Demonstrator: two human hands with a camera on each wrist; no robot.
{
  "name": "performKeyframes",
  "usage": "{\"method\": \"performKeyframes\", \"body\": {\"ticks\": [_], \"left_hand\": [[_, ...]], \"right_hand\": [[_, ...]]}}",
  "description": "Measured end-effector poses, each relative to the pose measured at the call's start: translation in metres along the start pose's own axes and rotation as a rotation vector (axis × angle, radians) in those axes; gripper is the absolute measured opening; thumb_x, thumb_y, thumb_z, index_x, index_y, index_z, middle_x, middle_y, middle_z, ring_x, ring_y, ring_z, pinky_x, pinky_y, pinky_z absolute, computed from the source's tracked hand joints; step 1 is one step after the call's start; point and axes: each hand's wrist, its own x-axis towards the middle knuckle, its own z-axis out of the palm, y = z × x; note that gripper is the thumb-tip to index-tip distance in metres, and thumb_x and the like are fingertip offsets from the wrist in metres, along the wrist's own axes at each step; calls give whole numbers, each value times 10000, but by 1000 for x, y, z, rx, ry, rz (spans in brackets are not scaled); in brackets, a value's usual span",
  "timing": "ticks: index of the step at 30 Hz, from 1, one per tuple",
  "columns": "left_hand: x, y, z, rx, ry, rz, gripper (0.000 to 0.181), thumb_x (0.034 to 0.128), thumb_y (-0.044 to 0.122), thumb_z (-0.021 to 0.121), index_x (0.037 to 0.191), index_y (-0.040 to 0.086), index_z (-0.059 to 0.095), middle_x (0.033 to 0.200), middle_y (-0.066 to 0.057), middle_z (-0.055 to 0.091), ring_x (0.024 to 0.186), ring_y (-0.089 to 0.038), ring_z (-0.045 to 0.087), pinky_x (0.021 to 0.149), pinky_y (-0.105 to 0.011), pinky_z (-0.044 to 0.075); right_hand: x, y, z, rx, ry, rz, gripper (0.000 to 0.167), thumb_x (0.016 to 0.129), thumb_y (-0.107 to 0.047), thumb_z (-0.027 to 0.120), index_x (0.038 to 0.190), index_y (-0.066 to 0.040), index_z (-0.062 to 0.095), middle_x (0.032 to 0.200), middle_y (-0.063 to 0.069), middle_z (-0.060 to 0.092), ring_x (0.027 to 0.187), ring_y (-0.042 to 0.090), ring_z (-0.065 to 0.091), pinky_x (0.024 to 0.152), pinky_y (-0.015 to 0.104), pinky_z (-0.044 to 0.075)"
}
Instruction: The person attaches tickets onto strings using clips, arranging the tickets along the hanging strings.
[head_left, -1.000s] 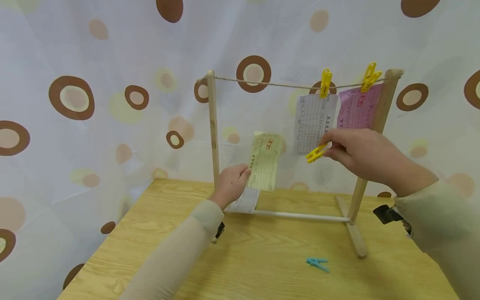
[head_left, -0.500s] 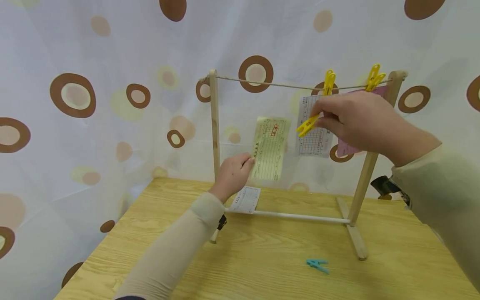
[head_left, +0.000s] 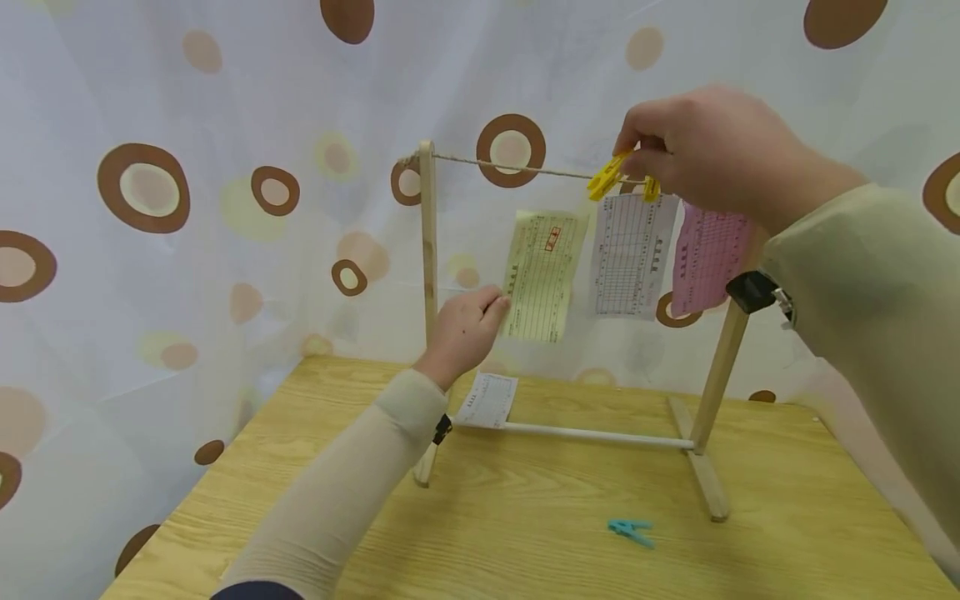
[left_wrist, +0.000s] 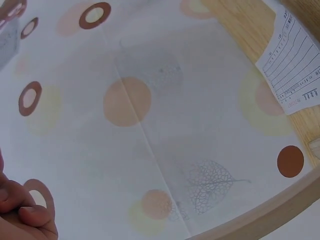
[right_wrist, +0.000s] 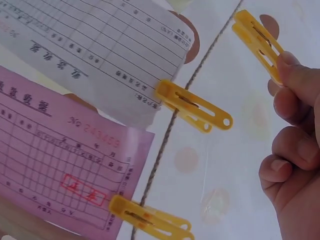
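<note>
In the head view my left hand [head_left: 467,329] pinches a yellow receipt slip [head_left: 543,275] by its left edge, upright below the rope [head_left: 517,168]. My right hand [head_left: 723,154] pinches a yellow clothespin [head_left: 606,177] at rope height, left of another clothespin. In the right wrist view that held clothespin [right_wrist: 259,44] has its tip near the rope; contact is unclear. A white slip [head_left: 633,258] and a pink slip [head_left: 708,258] hang from the rope, each under a yellow clothespin. The left wrist view shows only part of the left hand [left_wrist: 25,210].
The rope runs between two wooden posts [head_left: 429,250] joined low down by a white rod [head_left: 600,435]. Another white slip [head_left: 489,402] lies at the rod's left end. A blue clothespin [head_left: 632,531] lies on the wooden table [head_left: 540,508], in front of the rack.
My right hand has risen with the yellow clothespin from the hanging white slip's lower edge to the rope. My left hand has lifted the yellow slip higher.
</note>
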Motion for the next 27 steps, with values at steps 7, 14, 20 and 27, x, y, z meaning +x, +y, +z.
{"method": "performKeyframes", "body": {"ticks": [7, 14, 20, 27], "left_hand": [[10, 5, -5, -26, 0, -7, 309, 1096, 281, 460, 849, 129, 568, 615, -29, 423, 534, -166, 354, 559, -313, 340], [18, 7, -9, -7, 12, 0, 305, 1091, 274, 477, 842, 127, 572, 625, -38, 438, 558, -194, 389, 579, -328, 355], [21, 11, -10, 18, 0, -4, 325, 1095, 297, 465, 833, 125, 555, 658, -50, 461, 616, -217, 417, 624, -339, 360], [22, 12, -11, 13, 8, -26, 283, 1092, 301, 476, 938, 126, 636, 668, -42, 497, 601, -202, 446, 600, -333, 380]], "right_hand": [[20, -1, -2, 4, -41, 32, 183, 1052, -238, 564, 1134, -116, 674, 1020, 131, 685, 759, 287, 581, 628, 411, 462], [33, 2, -2, 4, -65, 60, 177, 1056, -235, 552, 1110, -118, 672, 1027, 125, 677, 720, 283, 597, 633, 409, 477], [40, 2, -1, -21, -142, 97, 196, 1055, -269, 552, 1132, -120, 654, 1060, 137, 654, 754, 303, 597, 664, 421, 482], [44, -4, 5, -24, -185, 94, 211, 1051, -270, 548, 1173, -136, 654, 1060, 137, 667, 738, 297, 617, 646, 418, 487]]}}
